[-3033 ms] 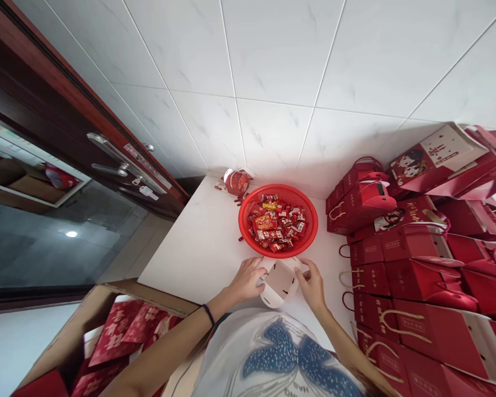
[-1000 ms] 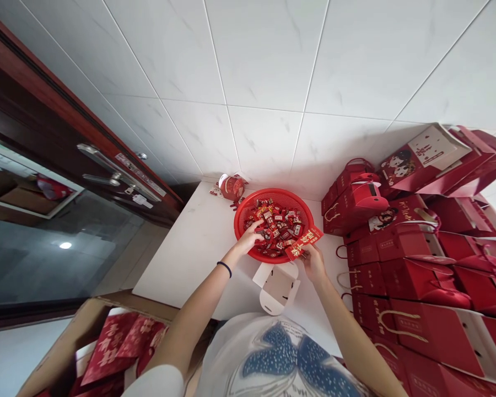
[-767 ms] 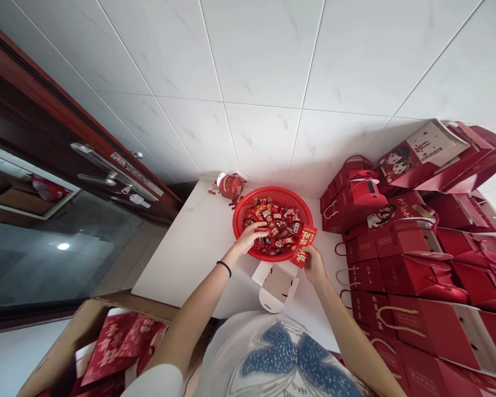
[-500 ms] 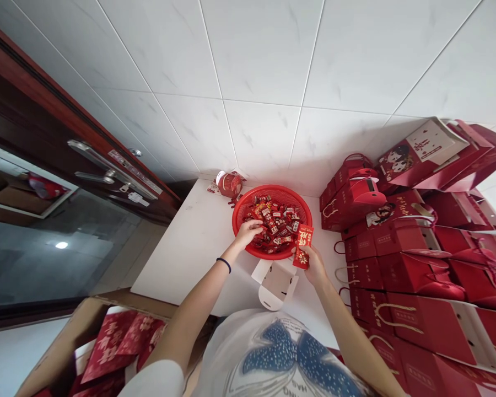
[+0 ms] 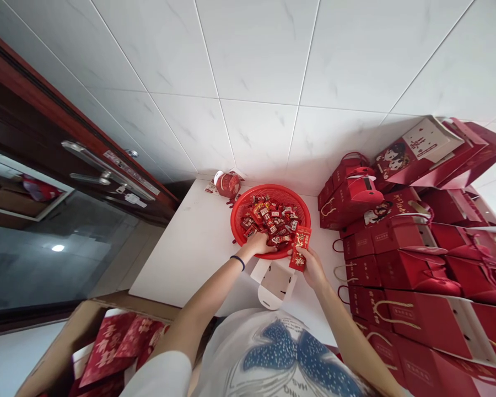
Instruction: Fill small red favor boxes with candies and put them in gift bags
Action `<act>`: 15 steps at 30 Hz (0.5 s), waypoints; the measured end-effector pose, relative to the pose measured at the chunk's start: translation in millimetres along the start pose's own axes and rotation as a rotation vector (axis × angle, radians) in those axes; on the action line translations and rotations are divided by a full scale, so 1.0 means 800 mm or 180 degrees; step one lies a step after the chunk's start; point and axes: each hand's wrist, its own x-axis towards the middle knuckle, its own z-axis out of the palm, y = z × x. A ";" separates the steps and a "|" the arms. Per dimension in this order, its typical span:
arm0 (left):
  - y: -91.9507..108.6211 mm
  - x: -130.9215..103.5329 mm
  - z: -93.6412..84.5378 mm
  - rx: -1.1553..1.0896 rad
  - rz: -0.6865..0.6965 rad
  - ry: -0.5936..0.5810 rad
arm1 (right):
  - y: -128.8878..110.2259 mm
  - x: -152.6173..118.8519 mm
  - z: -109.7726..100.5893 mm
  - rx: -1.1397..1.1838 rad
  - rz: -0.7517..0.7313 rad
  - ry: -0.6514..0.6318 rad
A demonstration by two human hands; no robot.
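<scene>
A round red plastic basket (image 5: 303, 207) holds many small red-wrapped sweets (image 5: 275, 215). Into its near left part reaches my left hand (image 5: 257, 243), its fingers down among the sweets, so what they grip, if anything, is hidden. My right hand (image 5: 313, 267) is closed on a red packet (image 5: 301, 242) with gold lettering, held upright over the basket's near right rim. Just below the basket, between my forearms, an open box (image 5: 275, 282) shows its white inside.
Rows of red gift boxes (image 5: 409, 270) with cord handles fill the right side. A red round container (image 5: 228, 184) stands behind the basket on the white table (image 5: 169, 248). At lower left is a cardboard box (image 5: 66, 342) of red bags. A door (image 5: 66, 121) stands at left.
My left hand has moved down and to the right, deeper among the sweets at the basket's near side. My right hand still holds the red packet, nearly in place.
</scene>
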 end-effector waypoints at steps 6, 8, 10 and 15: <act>0.013 0.016 0.020 -0.0123 -0.0229 0.0071 | 0.002 -0.001 -0.003 -0.0007 -0.0014 0.0081; 0.005 0.018 0.014 -0.0377 -0.0178 0.0079 | 0.001 -0.002 -0.006 0.0053 0.0018 0.0112; -0.007 0.017 0.004 -0.0662 -0.0078 0.0087 | 0.000 -0.003 -0.009 0.0082 0.0093 0.0092; -0.032 0.001 -0.015 -0.2463 -0.0002 0.0124 | 0.000 -0.006 -0.010 0.0061 0.0155 0.0051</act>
